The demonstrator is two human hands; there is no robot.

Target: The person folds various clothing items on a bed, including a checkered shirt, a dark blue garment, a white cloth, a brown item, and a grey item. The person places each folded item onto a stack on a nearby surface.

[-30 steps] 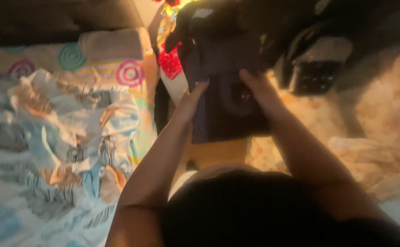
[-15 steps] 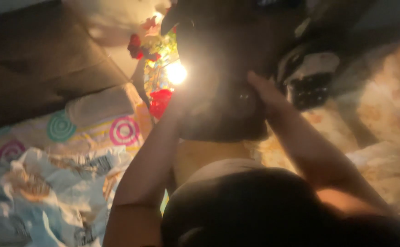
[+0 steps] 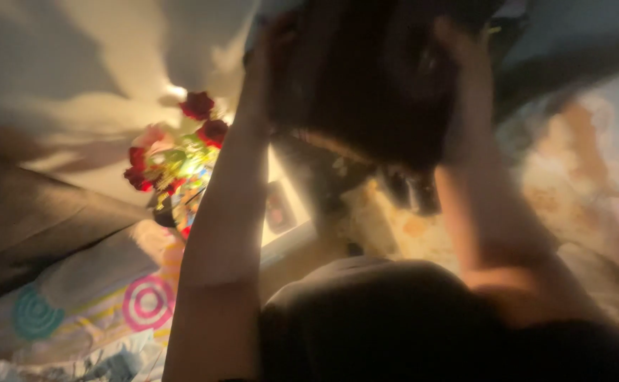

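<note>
I hold a dark garment point(image 3: 366, 85) up in front of me with both hands. My left hand point(image 3: 270, 53) grips its left edge near the top of the view. My right hand point(image 3: 458, 46) grips its right edge. The cloth hangs between my raised forearms and is dim and blurred, so I cannot make out what kind of garment it is. My lap, in dark clothing point(image 3: 394, 325), fills the bottom of the view.
A bunch of red roses point(image 3: 175, 159) with a small glowing light stands at the left. A bed cover with coloured circles point(image 3: 111, 304) lies at the bottom left. A dark headboard point(image 3: 33, 219) is at far left. A patterned rug point(image 3: 578, 191) lies at the right.
Both hands have lifted the dark garment from lap height up to the top of the view. The camera has tilted up, so the roses and the wall have come into view.
</note>
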